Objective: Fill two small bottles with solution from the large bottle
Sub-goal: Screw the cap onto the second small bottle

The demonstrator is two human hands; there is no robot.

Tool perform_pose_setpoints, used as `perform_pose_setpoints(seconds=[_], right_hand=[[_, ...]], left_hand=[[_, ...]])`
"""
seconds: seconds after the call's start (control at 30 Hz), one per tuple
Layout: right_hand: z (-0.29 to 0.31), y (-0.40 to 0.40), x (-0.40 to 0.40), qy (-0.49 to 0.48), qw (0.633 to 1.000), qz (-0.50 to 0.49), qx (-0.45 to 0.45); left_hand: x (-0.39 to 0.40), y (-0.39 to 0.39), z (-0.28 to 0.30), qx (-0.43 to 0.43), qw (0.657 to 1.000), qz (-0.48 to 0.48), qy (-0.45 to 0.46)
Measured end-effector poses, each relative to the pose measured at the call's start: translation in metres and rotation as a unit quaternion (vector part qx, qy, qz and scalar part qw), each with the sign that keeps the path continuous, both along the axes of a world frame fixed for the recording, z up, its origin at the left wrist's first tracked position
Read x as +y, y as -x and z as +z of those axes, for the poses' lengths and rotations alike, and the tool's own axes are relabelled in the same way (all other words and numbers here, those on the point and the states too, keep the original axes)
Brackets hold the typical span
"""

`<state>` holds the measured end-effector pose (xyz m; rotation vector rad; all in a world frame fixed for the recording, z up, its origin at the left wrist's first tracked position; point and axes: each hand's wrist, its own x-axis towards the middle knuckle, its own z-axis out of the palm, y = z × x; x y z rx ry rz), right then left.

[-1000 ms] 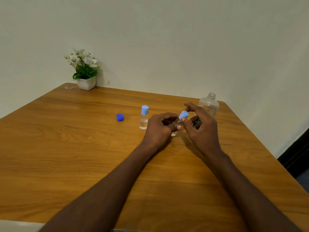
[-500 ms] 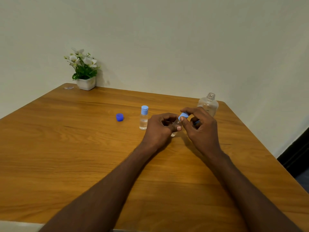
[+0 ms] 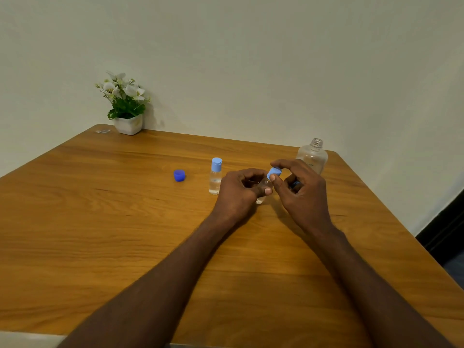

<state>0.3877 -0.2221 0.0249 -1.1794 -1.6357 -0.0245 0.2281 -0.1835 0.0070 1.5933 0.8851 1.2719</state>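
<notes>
Since a second ago, my right hand (image 3: 300, 194) has turned on the light blue cap (image 3: 273, 172): the forefinger that stood straight out past the cap then now curls over its far side, and the thumb presses its near side, so the cap is pinched between them. Little else has shifted; my left hand (image 3: 238, 193) keeps the same grip. From the head view, I take the large bottle (image 3: 312, 156) as my landmark: it stands open-necked and uncapped near the far right corner of the wooden table (image 3: 100, 222), clear, and I cannot tell how much solution it holds. Just in front of it and to its left, touching nothing of it that I can see, my right hand holds the cap on top of the tilted small bottle (image 3: 262, 190), with the other fingers curled loosely toward the palm over something dark blue that I cannot make out. My left hand, further left of the large bottle, wraps its curled fingers and thumb round that small bottle's body; its base shows just under the thumb, close to the tabletop. Left again of the hands stands the second small bottle (image 3: 215, 177), upright, capped in light blue, with clear liquid in its lower part. Well left of the large bottle a dark blue cap (image 3: 179, 175) lies alone on the wood. Far left of it, at the back corner against the wall, sits a white pot of flowers (image 3: 126, 106).
</notes>
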Motion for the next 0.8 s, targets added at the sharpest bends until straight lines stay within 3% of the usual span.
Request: perform_pose_setpoints(seconds=[0.8], right_hand=[[-0.0027, 0.0001, 0.0042, 0.013, 1.0, -0.007, 0.006]], left_hand=[[0.0011, -0.0002, -0.0011, 0.007, 1.0, 0.002, 0.0]])
